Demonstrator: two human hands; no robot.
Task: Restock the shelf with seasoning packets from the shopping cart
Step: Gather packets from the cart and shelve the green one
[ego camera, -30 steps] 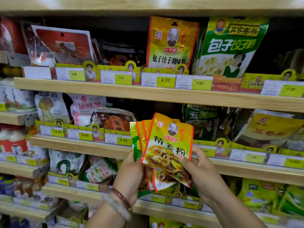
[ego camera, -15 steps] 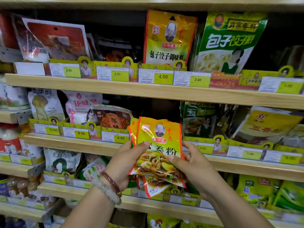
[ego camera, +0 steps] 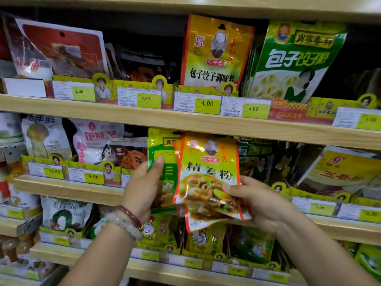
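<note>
I hold a small stack of seasoning packets in front of the middle wooden shelf [ego camera: 68, 187]. The front yellow packet [ego camera: 208, 174] has red edges and a food picture. My right hand [ego camera: 257, 205] pinches its lower right corner, thumb on the front. Behind it a green packet [ego camera: 162, 151] sticks out to the left. My left hand [ego camera: 144, 186], with bead bracelets at the wrist, grips the green packet's left edge, thumb on its front. More yellow packets show under the front one. The shopping cart is out of view.
Three wooden shelves carry upright seasoning bags behind yellow price-tag rails. A large yellow bag [ego camera: 216, 52] and a green bag [ego camera: 294, 58] stand on the upper shelf [ego camera: 185, 120]. White bags [ego camera: 92, 141] are at the left, yellow bags [ego camera: 340, 170] at the right.
The packets have risen and spread apart: the green one now shows at the left. My left thumb moved from the yellow packet's front onto the green packet.
</note>
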